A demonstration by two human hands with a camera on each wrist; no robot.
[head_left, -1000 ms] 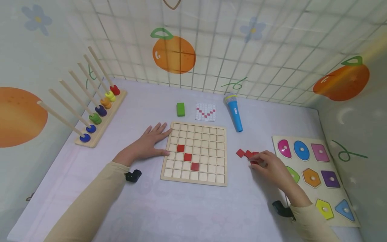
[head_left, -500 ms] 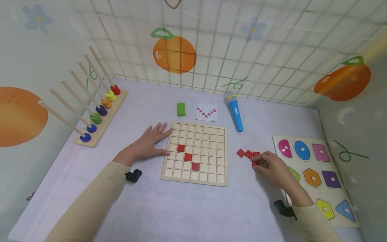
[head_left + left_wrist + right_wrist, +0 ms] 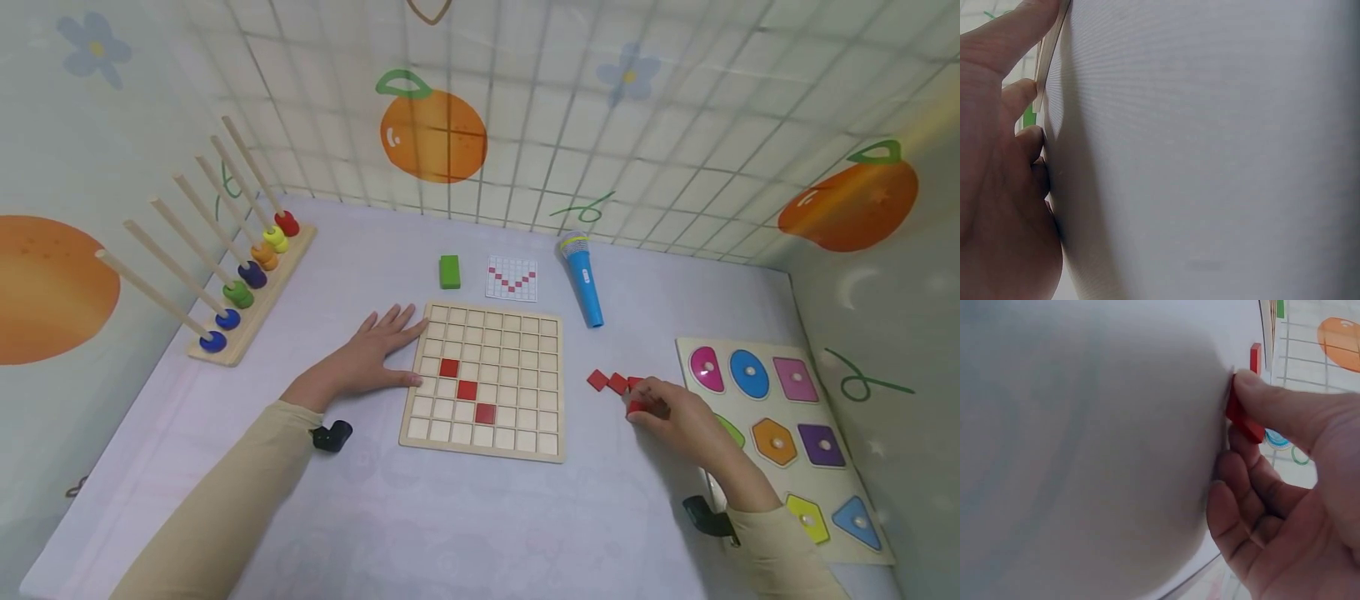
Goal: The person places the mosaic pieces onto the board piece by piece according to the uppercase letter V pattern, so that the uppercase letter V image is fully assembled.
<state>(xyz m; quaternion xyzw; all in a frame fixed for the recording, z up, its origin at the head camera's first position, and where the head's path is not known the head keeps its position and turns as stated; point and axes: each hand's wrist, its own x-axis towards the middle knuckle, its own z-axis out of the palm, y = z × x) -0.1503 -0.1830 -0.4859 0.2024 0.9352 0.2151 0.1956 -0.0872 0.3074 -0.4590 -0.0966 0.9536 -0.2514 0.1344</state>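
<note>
A wooden grid board (image 3: 517, 367) lies in the middle of the table with three red tiles (image 3: 467, 389) set in a diagonal. My left hand (image 3: 372, 350) rests flat on the table, its fingers straight against the board's left edge (image 3: 1047, 56). To the right of the board, my right hand (image 3: 663, 408) pinches a red tile (image 3: 1242, 419) between thumb and fingers. Two more loose red tiles (image 3: 606, 382) lie just left of that hand.
A pattern card (image 3: 512, 277), a green block (image 3: 449, 272) and a blue toy microphone (image 3: 582, 277) lie behind the board. A peg rack with coloured rings (image 3: 243, 287) stands at the left. A shape puzzle board (image 3: 787, 433) lies at the right. Padded walls enclose the table.
My right hand has shifted slightly and closed on one red tile from the loose group. The left hand has not moved.
</note>
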